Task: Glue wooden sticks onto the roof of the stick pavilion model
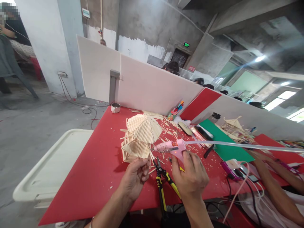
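My right hand (191, 172) is wrapped round the handle of a pink hot glue gun (174, 148). A long clear glue stick (228, 145) runs out of its back to the right. The gun's nozzle points left, close to the edge of a small house model (143, 131) built of thin wooden sticks with a peaked roof. My left hand (136, 174) is closed in a pinch just in front of the model's lower edge; what its fingertips hold, if anything, I cannot make out. Yellow-and-black pliers (162, 180) lie between my hands.
Loose wooden sticks (152, 114) and scraps litter the red table (95, 183). A tape roll (115, 108), a pen holder (174, 112), a green board (225, 142) and a power strip (231, 169) stand or lie around. A co-worker's arm (268, 174) is at right. A white partition (152, 82) stands behind.
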The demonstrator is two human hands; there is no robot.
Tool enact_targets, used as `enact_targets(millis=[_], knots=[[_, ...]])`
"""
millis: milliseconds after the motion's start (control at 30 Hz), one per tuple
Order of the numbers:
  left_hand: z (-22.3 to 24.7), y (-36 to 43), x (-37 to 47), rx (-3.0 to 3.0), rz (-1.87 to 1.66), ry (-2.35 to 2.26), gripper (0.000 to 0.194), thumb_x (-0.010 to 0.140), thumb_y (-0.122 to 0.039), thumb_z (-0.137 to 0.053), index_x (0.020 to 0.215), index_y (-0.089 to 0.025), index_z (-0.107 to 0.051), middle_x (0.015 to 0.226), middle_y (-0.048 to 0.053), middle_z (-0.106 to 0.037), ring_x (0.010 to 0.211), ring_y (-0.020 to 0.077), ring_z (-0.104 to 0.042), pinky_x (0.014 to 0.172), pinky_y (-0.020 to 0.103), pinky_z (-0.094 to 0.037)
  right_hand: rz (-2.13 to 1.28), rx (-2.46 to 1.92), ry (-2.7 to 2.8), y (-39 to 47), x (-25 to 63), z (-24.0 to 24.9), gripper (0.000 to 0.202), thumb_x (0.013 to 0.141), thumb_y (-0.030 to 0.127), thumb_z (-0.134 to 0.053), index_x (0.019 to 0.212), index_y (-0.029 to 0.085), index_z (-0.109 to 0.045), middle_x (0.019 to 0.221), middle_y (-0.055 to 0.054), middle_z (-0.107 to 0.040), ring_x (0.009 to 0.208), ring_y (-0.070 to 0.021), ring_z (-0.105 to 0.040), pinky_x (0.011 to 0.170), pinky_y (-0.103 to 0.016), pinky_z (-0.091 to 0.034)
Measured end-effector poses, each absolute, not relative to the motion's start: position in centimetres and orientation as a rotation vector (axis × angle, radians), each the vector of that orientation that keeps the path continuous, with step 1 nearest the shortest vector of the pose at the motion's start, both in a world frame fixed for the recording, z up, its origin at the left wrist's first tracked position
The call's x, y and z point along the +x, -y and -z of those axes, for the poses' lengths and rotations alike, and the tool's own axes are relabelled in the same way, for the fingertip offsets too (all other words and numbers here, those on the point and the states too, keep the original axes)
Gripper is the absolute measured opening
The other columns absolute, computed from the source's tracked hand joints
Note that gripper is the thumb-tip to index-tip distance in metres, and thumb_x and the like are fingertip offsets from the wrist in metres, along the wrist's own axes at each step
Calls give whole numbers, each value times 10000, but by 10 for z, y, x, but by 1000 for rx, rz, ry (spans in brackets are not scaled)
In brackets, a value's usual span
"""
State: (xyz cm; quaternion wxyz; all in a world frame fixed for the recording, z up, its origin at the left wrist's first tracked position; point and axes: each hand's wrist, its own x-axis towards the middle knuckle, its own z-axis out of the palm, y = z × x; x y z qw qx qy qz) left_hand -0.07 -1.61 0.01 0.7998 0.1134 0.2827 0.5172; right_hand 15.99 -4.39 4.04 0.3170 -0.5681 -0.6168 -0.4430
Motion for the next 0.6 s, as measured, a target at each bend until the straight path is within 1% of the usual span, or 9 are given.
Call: enact_targets(millis=[300, 600], knots=[[0, 17, -2, 250, -1106, -600, 176, 566, -176, -747, 604, -118, -585, 584, -8, -557, 438, 30, -367, 391, 169, -227, 1137, -1476, 1637, 45, 160, -41, 178, 839, 216, -585, 1001, 141, -581, 878, -83, -663, 805, -191, -613, 732, -289, -476], [0, 17, -1, 269, -1106, -609, 162, 586, -189, -736, 625, -122, -594, 588, -7, -547, 450, 37, -373, 401, 175, -230, 1144, -1471, 1652, 46, 161, -41, 187, 831, 202, -597, 1004, 134, -574, 878, -91, -664, 802, -193, -614, 745, -288, -479]])
